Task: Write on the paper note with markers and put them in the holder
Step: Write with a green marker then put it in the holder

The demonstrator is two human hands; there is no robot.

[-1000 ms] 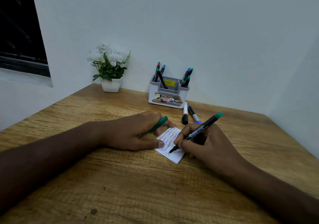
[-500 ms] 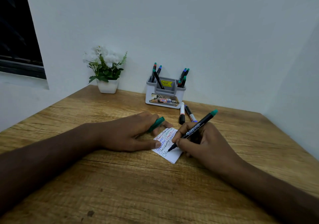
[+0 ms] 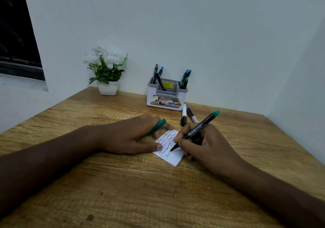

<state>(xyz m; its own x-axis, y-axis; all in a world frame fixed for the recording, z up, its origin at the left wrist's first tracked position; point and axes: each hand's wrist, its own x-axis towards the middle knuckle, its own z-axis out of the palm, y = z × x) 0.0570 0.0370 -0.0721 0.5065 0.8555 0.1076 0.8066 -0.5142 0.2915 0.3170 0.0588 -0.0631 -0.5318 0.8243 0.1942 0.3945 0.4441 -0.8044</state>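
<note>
Since 0.5 seconds ago, more blue writing has appeared along the paper note's (image 3: 173,154) lowest line. Right hand (image 3: 205,145) grips the black marker (image 3: 195,131), tip on paper; left hand (image 3: 133,136) pinches a green cap (image 3: 157,126), thumb pressing the note.

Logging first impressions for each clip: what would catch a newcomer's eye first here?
The two hands at the table's middle: the right hand grips a black marker with its tip on the note, already lined with coloured writing. The left hand rests on the note's edge with a green cap between its fingers. Behind, by the wall, a holder bristles with markers, and white flowers stand to its left.
</note>
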